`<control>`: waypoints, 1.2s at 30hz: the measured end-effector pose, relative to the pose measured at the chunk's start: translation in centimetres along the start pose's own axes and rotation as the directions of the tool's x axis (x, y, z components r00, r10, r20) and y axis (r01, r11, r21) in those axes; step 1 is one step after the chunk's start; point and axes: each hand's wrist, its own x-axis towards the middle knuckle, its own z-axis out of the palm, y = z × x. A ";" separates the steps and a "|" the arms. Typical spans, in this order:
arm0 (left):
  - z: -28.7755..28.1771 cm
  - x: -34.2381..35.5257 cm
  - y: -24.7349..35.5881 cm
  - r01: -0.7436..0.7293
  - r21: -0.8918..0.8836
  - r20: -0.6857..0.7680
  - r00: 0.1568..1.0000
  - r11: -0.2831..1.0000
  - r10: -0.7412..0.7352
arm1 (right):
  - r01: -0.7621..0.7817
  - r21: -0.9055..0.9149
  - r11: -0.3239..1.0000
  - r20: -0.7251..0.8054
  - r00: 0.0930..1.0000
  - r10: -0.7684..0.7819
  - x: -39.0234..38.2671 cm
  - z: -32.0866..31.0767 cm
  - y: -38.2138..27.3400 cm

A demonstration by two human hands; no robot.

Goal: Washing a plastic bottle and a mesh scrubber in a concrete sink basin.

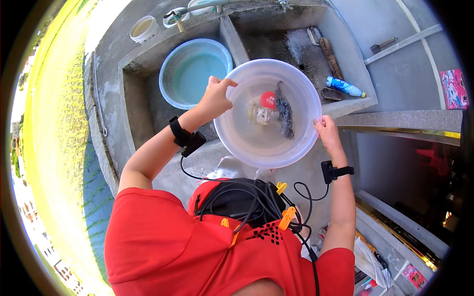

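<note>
**Clear basin held up over the concrete sink, jar and brush still inside**

Translucent plastic is what both hands grip: a wide, round basin (269, 113) lifted in front of the person and held over the near wall of a concrete sink (345, 106). The left hand (216, 96) is closed over the basin's far-left rim, thumb and fingers curled across the edge. The right hand (327, 130) pinches the right rim, fingers wrapped on the outside. Each wrist carries a small black device on a strap, with cables running back to the red shirt.

Inside the basin lie a small glass jar (261, 115), a red lid (268, 99) at its far end, and a dark, bristly brush (285, 112) just to its right. They sit near the basin's middle and look wet; a thin sheet of water seems to remain, though how much I cannot tell. The basin appears roughly level or slightly tipped, so judging by this, the washing looks part done: the pieces are soaked and gathered, but nothing has been taken out or set to dry, and the water does not look poured off.

Beyond, in the left compartment of the sink, a blue basin (196, 73) holds pale water. The right compartment is mostly bare, with a scrub brush (314, 35) at its far edge and a blue-and-white bottle (345, 87) lying on its right ledge. A small white bucket (144, 28) stands on the far-left surface.
</note>
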 end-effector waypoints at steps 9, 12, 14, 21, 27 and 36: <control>3.5 2.9 1.4 -0.209 -0.246 0.526 0.791 0.947 0.311 | -0.082 -0.308 0.948 -0.213 0.977 0.016 -2.8 2.1 -2.3; 5.0 5.0 2.8 -0.109 -0.160 0.606 0.774 0.981 0.185 | -0.077 -0.527 0.846 -0.240 0.969 -0.061 -4.0 2.5 -4.0; 6.1 5.7 3.2 -0.207 -0.130 0.566 0.787 0.970 0.244 | -0.100 -0.676 0.730 -0.270 0.955 -0.120 -4.7 3.1 -5.8; 11.8 8.4 3.5 -0.449 0.075 0.514 0.782 0.891 0.351 | 0.299 -0.627 0.719 0.030 0.932 -0.362 -2.9 7.2 -8.5; 14.9 9.9 2.0 -0.415 0.102 0.635 0.727 0.904 0.262 | 0.107 -0.612 0.784 0.100 0.993 -0.057 0.7 11.2 -6.2; 8.9 3.8 5.6 -0.495 0.270 0.759 0.637 0.826 0.134 | -0.177 -0.514 0.839 0.014 0.977 0.215 1.5 10.5 -8.5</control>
